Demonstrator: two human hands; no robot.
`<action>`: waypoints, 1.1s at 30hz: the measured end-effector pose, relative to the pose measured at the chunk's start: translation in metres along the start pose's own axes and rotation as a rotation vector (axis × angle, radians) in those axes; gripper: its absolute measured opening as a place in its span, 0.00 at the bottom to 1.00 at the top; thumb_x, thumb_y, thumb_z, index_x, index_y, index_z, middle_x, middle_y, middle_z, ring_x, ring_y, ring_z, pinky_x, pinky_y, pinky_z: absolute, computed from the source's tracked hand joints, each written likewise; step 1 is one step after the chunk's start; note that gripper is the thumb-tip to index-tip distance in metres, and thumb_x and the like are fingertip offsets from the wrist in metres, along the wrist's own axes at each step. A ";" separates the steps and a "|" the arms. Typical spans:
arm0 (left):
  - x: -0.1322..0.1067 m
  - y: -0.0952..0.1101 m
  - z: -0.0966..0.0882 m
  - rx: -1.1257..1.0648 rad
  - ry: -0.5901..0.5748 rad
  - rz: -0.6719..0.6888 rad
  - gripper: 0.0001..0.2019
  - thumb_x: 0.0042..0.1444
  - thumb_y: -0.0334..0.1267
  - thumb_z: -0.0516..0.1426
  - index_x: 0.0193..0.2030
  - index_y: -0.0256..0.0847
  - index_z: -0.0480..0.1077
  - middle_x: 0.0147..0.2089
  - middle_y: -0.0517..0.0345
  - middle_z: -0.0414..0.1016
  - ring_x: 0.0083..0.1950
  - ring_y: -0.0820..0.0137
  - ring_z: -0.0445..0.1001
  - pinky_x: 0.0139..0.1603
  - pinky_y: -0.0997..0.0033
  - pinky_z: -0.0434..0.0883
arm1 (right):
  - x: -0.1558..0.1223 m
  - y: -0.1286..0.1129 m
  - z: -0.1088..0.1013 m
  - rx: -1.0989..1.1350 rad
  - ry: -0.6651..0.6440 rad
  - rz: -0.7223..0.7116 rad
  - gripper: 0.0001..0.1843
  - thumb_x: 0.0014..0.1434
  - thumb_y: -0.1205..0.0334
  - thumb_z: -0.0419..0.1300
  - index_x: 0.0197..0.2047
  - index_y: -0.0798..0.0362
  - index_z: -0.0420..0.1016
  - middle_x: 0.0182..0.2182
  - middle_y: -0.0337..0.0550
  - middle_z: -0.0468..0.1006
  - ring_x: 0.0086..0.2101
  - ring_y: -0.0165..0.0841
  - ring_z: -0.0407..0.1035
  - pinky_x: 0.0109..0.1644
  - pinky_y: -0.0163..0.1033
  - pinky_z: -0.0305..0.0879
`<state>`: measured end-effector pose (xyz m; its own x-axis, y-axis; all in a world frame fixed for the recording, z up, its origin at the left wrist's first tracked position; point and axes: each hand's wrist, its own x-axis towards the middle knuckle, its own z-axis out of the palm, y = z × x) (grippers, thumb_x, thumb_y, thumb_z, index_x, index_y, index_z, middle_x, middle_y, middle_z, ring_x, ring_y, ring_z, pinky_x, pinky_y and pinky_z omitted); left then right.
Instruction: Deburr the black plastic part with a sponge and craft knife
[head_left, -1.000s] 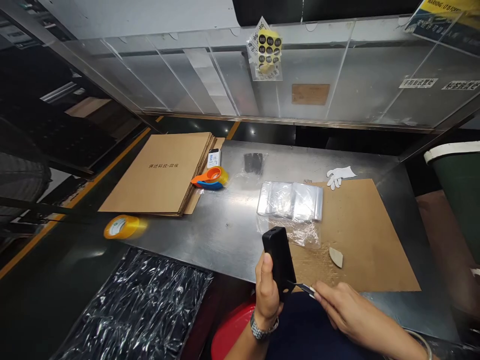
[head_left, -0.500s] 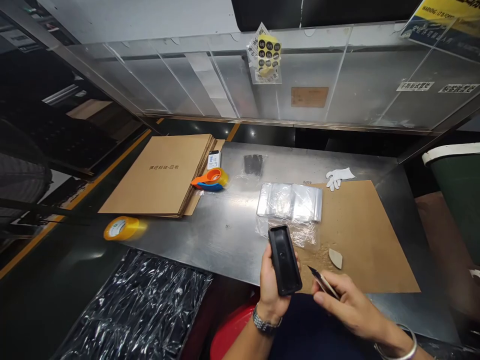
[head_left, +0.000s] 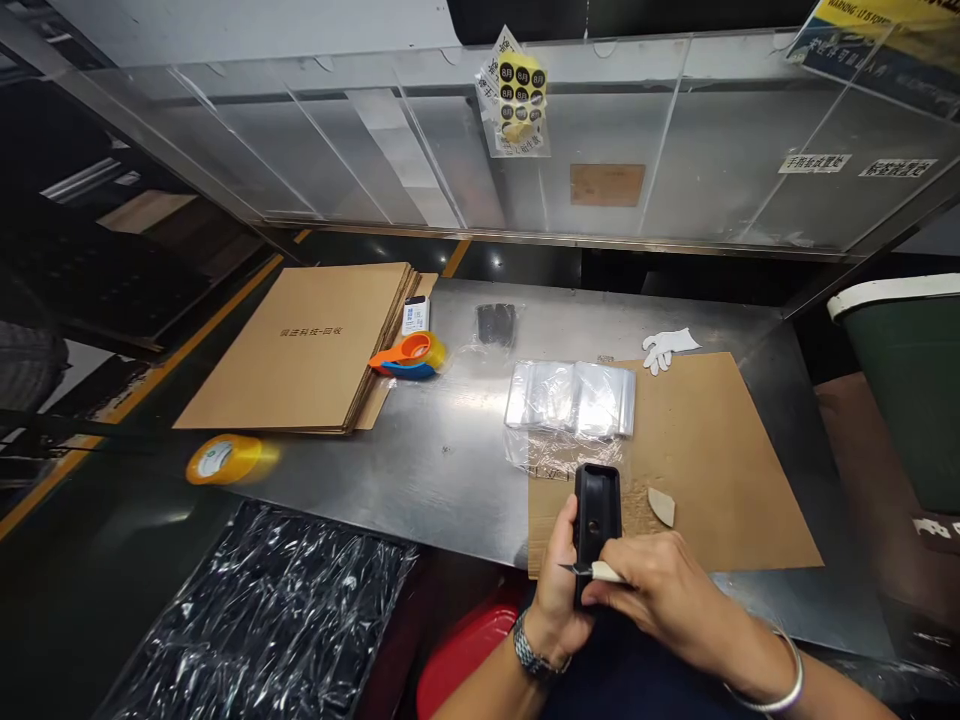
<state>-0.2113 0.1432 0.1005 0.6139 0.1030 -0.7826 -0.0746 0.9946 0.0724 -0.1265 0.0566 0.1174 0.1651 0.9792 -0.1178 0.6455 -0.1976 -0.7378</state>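
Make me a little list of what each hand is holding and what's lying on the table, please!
left hand: holds a black case upright, hollow side facing the camera
right hand: holds a small blade with a pale handle, its tip at the case's lower edge
under the hands: brown cardboard sheet on the metal table
behind the case: stack of clear plastic bags
far left: flat cardboard pile, orange tape dispenser, yellow tape roll
far back: white glove
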 end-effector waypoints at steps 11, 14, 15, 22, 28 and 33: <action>-0.008 -0.015 -0.004 0.227 -0.014 -0.097 0.24 0.56 0.53 0.45 0.25 0.33 0.68 0.20 0.54 0.68 0.19 0.74 0.65 0.21 0.76 0.59 | 0.011 0.029 -0.021 -0.058 0.180 0.062 0.19 0.62 0.48 0.48 0.45 0.54 0.68 0.25 0.42 0.73 0.23 0.31 0.65 0.28 0.34 0.54; -0.011 -0.015 -0.001 0.248 -0.030 -0.112 0.24 0.57 0.52 0.43 0.25 0.33 0.67 0.21 0.54 0.67 0.20 0.75 0.64 0.22 0.77 0.60 | 0.013 0.032 -0.027 0.020 0.165 0.062 0.19 0.61 0.50 0.50 0.48 0.52 0.69 0.27 0.44 0.75 0.26 0.33 0.68 0.30 0.35 0.57; -0.012 -0.015 -0.001 0.256 -0.030 -0.117 0.24 0.57 0.52 0.43 0.25 0.34 0.67 0.21 0.54 0.67 0.20 0.75 0.64 0.22 0.77 0.60 | 0.013 0.031 -0.029 0.064 0.157 0.055 0.17 0.61 0.51 0.50 0.44 0.51 0.72 0.26 0.43 0.75 0.26 0.32 0.67 0.30 0.35 0.58; -0.013 -0.015 -0.002 0.303 -0.049 -0.161 0.26 0.56 0.54 0.43 0.23 0.33 0.66 0.21 0.54 0.66 0.20 0.76 0.64 0.22 0.78 0.60 | 0.020 0.032 -0.035 0.374 0.156 0.122 0.21 0.60 0.51 0.50 0.21 0.54 0.68 0.19 0.37 0.64 0.22 0.27 0.57 0.26 0.33 0.53; -0.011 -0.014 -0.006 0.227 -0.079 -0.098 0.23 0.55 0.53 0.47 0.26 0.33 0.68 0.22 0.55 0.67 0.20 0.76 0.64 0.22 0.78 0.60 | 0.011 0.041 -0.031 0.561 0.262 0.349 0.14 0.57 0.53 0.53 0.32 0.56 0.69 0.17 0.32 0.57 0.19 0.25 0.52 0.23 0.33 0.49; -0.009 -0.017 -0.013 0.194 -0.011 0.066 0.17 0.54 0.49 0.53 0.33 0.34 0.72 0.23 0.56 0.70 0.25 0.72 0.68 0.28 0.74 0.65 | -0.004 0.035 -0.012 0.533 0.147 0.339 0.19 0.53 0.59 0.58 0.48 0.55 0.62 0.21 0.32 0.64 0.22 0.27 0.59 0.26 0.32 0.55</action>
<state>-0.2257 0.1248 0.0981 0.6210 0.1668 -0.7658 0.0372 0.9697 0.2414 -0.0956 0.0451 0.1002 0.4198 0.8426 -0.3373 0.0876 -0.4075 -0.9090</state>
